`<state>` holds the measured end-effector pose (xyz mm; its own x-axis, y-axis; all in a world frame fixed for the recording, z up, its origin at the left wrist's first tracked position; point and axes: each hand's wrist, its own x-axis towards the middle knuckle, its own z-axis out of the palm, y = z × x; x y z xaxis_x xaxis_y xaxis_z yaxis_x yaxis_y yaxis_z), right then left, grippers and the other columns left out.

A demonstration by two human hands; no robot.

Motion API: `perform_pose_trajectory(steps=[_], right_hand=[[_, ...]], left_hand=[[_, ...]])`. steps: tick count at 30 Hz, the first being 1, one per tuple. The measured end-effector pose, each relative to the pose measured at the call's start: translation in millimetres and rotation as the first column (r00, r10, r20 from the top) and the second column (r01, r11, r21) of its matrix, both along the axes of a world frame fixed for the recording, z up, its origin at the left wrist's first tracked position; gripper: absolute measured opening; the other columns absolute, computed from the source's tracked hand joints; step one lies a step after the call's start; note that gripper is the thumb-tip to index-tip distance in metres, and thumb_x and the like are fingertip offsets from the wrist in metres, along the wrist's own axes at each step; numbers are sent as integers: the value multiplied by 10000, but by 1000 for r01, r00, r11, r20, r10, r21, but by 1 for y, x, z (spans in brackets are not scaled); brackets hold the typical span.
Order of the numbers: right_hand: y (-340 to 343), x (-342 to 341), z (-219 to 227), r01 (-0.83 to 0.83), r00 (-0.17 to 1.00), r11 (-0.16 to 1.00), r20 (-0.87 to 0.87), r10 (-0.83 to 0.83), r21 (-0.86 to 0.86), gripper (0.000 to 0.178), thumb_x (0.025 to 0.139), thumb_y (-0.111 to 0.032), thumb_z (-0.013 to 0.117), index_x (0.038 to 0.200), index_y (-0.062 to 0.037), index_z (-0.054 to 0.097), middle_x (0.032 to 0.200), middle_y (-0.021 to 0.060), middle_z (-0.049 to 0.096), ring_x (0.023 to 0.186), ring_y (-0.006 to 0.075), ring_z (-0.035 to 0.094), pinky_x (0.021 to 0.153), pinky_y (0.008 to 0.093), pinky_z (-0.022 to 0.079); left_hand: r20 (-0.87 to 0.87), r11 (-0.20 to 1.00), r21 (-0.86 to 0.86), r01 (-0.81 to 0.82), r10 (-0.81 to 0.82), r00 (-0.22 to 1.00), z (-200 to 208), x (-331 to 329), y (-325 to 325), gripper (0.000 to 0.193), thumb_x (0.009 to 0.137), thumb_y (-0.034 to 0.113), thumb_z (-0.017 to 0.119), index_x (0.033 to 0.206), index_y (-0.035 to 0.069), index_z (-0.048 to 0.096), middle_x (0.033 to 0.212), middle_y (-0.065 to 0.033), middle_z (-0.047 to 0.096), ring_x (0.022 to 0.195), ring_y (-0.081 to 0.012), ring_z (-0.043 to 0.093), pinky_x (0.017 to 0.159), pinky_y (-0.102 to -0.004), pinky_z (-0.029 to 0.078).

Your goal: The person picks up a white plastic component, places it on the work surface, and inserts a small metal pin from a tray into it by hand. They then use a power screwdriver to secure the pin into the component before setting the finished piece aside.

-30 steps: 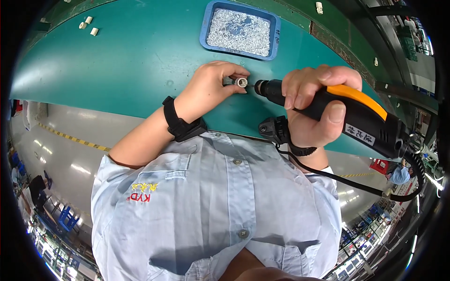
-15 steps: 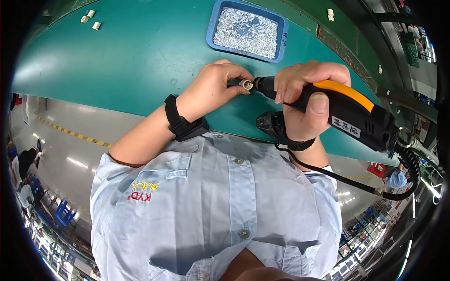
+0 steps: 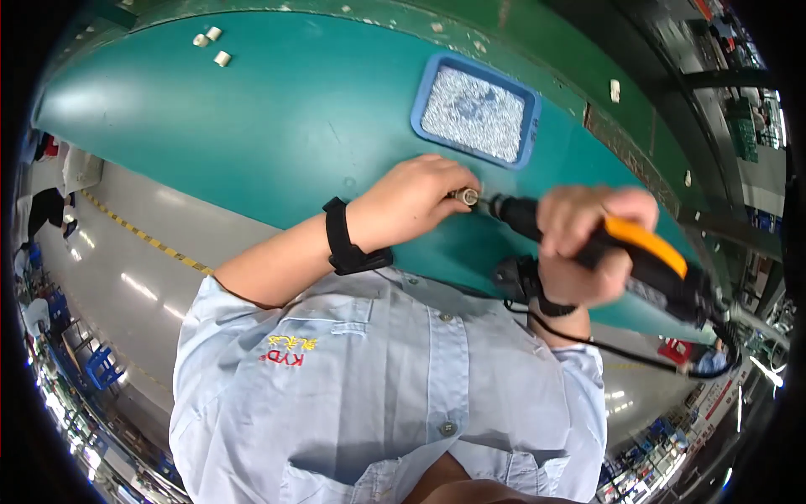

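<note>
Fingers of the left hand pinched a small metal part; the right hand gripped a screwdriver, its tip touching the part, above the desk.

Two hands join a small part and a power screwdriver over a green table.

The left hand pinches a small metal part against the tip of the black-and-orange screwdriver gripped by the right hand; a blue tray of tiny screws sits just beyond.
</note>
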<state>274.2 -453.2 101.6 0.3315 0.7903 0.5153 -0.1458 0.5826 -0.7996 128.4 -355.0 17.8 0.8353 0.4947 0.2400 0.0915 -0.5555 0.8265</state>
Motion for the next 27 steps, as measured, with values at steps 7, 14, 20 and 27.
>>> perform_pose_trajectory(steps=[7,14,20,27], right_hand=[[-38,26,19,139,990,972,-2,-142,187,385,846,-379,600,1001,-60,450,596,10,455,469,103,446,464,229,324],[-34,32,-1,227,971,973,69,-230,51,368,854,-373,586,986,-59,444,584,5,432,466,98,434,469,225,323],[-34,46,-4,351,935,936,49,-351,9,409,836,-397,622,953,-61,419,566,10,451,437,112,444,422,232,344],[-33,44,-2,287,956,958,57,-287,10,418,832,-408,627,953,-64,423,563,7,445,441,109,439,419,221,336]], left_hand=[[-50,934,196,-298,313,948,16,37,137,234,790,149,641,985,24,605,890,-157,617,865,-335,596,765,-402,480],[-2,742,422,-521,576,818,-5,60,232,388,751,199,702,1075,34,568,1059,-179,562,912,-342,583,781,-396,488],[183,286,271,-919,922,340,-10,5,293,541,721,193,751,1167,11,505,1099,-176,537,913,-297,578,779,-362,492],[149,584,-164,-795,811,566,-48,-19,307,178,757,45,690,906,-35,634,712,-111,668,623,-146,653,586,-251,515]])
